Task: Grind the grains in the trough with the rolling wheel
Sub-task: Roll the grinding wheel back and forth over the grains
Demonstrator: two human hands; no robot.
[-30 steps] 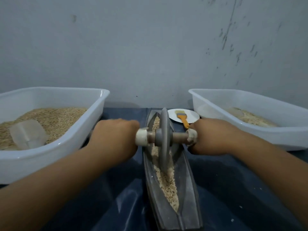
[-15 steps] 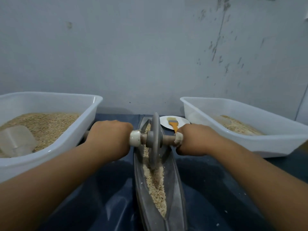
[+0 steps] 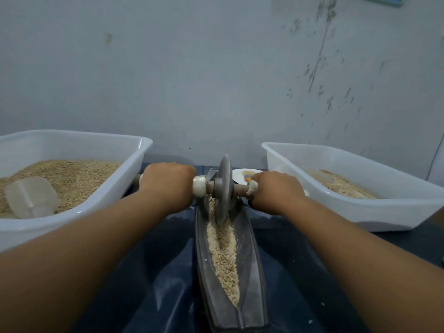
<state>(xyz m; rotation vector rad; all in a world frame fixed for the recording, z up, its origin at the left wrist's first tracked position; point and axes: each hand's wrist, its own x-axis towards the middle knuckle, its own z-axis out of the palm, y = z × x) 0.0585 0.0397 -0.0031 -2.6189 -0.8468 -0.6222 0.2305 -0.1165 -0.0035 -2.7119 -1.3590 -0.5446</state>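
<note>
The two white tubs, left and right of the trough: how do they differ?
The left tub holds a deep heap of grain with a clear scoop lying on it; the right tub holds only a thin layer. The left tub's grain looks browner, the right tub's paler. Both are white, rectangular and plastic.

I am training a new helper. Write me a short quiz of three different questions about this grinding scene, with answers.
1. True or false: both hands grip the axle of the wheel.
2. Where in the trough does the wheel stand: at the far end or the near end?
3. Which bin holds the clear scoop: A, the left bin, or B, the right bin?

Key
1. True: the left hand and the right hand each hold one side.
2. The far end; the grains lie nearer.
3. A.
</note>
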